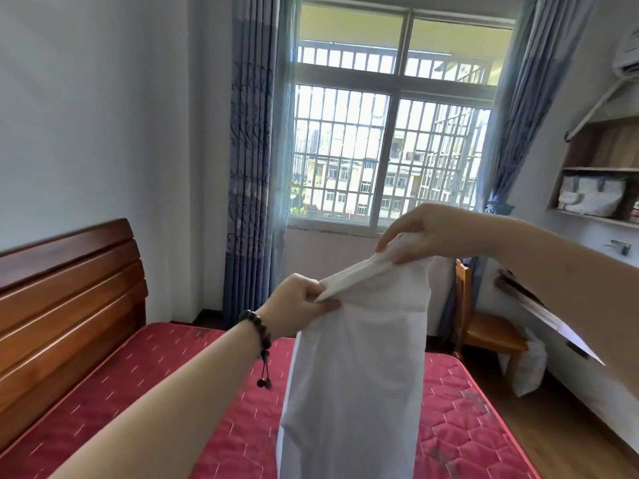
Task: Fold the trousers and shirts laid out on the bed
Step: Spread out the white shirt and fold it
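White garment [359, 357] hangs over red mattress [460, 426]; left hand [297, 305] pinches top edge; right hand [425, 233] pinches too

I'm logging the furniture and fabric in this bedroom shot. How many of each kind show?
White cloth garments: 1
Red quilted mattresses: 1
Brown wooden headboards: 1
Wooden chairs: 1
Blue patterned curtains: 2
Total: 6
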Demonstrator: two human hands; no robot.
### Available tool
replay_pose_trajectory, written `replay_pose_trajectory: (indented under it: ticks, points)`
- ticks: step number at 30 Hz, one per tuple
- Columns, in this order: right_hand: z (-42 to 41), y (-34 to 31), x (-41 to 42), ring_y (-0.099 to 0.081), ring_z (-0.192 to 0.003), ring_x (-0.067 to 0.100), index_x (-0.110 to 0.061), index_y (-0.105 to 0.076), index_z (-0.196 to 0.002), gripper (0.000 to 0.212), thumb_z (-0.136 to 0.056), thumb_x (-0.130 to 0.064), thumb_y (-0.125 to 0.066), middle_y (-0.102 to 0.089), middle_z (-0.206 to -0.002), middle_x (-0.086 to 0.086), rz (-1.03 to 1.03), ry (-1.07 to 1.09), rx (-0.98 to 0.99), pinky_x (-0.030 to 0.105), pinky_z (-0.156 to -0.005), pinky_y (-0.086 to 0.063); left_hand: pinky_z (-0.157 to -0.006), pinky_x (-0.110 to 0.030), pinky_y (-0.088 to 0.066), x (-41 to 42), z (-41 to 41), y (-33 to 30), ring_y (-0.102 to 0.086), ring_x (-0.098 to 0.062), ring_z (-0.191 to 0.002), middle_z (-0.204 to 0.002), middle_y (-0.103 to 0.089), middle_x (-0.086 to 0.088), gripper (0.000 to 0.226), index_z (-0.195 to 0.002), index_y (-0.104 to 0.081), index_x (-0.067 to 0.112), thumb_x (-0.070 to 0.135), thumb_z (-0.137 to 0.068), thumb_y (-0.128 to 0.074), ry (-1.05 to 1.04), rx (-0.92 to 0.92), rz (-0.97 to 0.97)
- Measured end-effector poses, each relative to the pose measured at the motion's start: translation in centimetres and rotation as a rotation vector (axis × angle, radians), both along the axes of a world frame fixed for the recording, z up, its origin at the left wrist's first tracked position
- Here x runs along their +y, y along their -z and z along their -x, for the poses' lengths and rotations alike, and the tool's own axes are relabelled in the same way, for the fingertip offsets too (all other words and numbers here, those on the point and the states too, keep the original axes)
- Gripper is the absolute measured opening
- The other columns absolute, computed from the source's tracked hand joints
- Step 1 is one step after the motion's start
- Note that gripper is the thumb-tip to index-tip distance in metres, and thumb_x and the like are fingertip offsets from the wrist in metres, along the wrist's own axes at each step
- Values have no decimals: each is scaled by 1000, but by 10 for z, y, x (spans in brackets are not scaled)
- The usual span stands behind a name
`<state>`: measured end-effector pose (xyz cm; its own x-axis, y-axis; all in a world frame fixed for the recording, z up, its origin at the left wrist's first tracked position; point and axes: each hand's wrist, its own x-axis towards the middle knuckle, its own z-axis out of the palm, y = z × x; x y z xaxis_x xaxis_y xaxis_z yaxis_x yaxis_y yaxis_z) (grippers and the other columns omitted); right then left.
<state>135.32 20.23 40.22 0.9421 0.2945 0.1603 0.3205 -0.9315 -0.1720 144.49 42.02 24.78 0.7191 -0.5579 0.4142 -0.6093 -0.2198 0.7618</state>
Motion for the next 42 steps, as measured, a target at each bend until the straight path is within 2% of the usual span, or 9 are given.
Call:
replay_pose_trajectory:
  ticks: [9, 13, 16, 20, 27, 29, 32, 37, 42]
  points:
    - [-1, 36, -11, -59, -89, -2, -48, -70, -83, 23, -68, -65, -70, -65, -89, -25, 117, 125, 183, 29, -89, -49, -49, -23, -30, -7, 1, -33, -31, -13, -50, -54, -39, -6, 37, -63, -63, -11, 15, -90, -61, 42, -154, -160]
    - [-8, 49, -5, -35, -55, 12, -10, -62, -65, 40, -78, -45, -73, -40, -58, -3, 3, 68, 119, 31, -57, -32, -47, -23, -26, 0, -6, -36, -26, -13, -46, -48, -30, 1, 50, -48, -47, 2, 23, -89, -66, 52, -168, -152]
    - [-14, 36, 3, -30, -49, 9, -6, -61, -60, 35, -81, -32, -74, -37, -53, -1, -14, 82, 14, 25, -51, -26, -47, -22, -28, 12, -14, -28, -27, -11, -47, -47, -30, 5, 51, -47, -52, 11, 41, -81, -75, 68, -188, -253]
    - [-21, 11, 20, -43, -57, 7, -14, -71, -77, 11, -76, -23, -77, -49, -62, -4, 83, 97, -79, 17, -54, -34, -62, -27, -50, 20, -22, 6, -51, -6, -60, -62, -63, -2, 15, -65, -74, 23, 31, -75, -81, 83, -115, -335]
    - [-25, -11, 27, -40, -60, 1, -31, -55, -61, 29, -72, -19, -79, -46, -62, -11, 483, 96, 13, 21, -53, -32, -48, -20, -31, 30, -27, 35, -31, -2, -49, -49, -37, 13, 22, -61, -67, 24, 25, -80, -78, -138, -196, 2]
    - [-24, -14, 23, -43, -63, 2, -31, -57, -72, 24, -72, -19, -78, -48, -66, -12, 440, 99, -67, 21, -54, -32, -45, -17, -29, 30, -25, 40, -32, -1, -47, -48, -39, 15, 24, -59, -68, 25, 23, -81, -77, -148, -146, 131]
    - [-23, -14, 26, -44, -68, 3, -29, -60, -99, 29, -77, -18, -76, -50, -75, -14, 469, 128, -14, 23, -57, -33, -48, -22, -34, 15, -13, 57, -37, -5, -48, -50, -43, 11, 41, -47, -52, 24, 16, -78, -79, -91, -93, -38]
    - [-20, -21, 22, -55, -92, 15, -21, -72, -97, 13, -84, -23, -70, -68, -94, -3, 571, 141, -201, 34, -90, -45, -52, -28, -30, 9, -25, 68, -32, -14, -56, -57, -37, -3, 44, -57, -48, -3, 20, -79, -78, -206, -24, 194]
    - [-15, -28, 14, -53, -88, 14, -20, -73, -94, 12, -82, -23, -72, -65, -91, -2, 547, 189, -145, 31, -81, -42, -60, -30, -49, -14, -1, 117, -55, -14, -58, -63, -63, 0, 20, -65, -72, 13, 26, -76, -80, -37, 19, -98]
